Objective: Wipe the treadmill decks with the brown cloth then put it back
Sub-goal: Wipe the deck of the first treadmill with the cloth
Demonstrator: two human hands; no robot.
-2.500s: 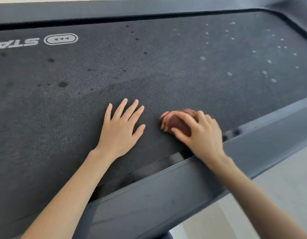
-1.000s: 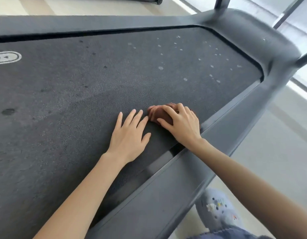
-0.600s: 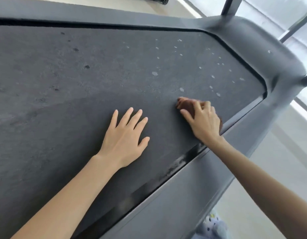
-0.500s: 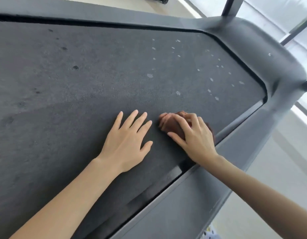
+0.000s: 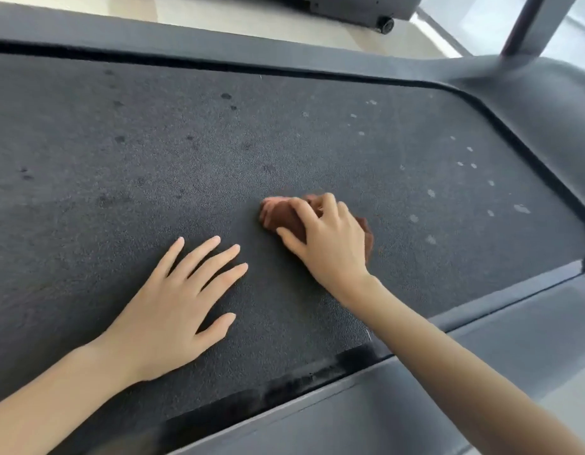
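Observation:
The dark grey treadmill deck [image 5: 186,165] fills most of the head view. A bunched brown cloth [image 5: 278,213] lies on the belt near its middle, pressed down under my right hand [image 5: 327,241], whose fingers curl over it. My left hand [image 5: 176,307] rests flat on the belt to the left of the cloth, fingers spread, holding nothing. Pale droplets [image 5: 430,193] dot the belt to the right of the cloth, and dark spots [image 5: 226,96] lie farther back.
A grey side rail [image 5: 481,356] runs along the near edge of the belt, a matching rail [image 5: 218,50] along the far edge. An upright post [image 5: 527,24] rises at the top right. Another machine's base with a wheel [image 5: 387,24] stands on the pale floor beyond.
My right hand has pushed the cloth away from the near rail toward the middle of the belt. The view has shifted, showing more of the far rail and floor. My left hand stays flat.

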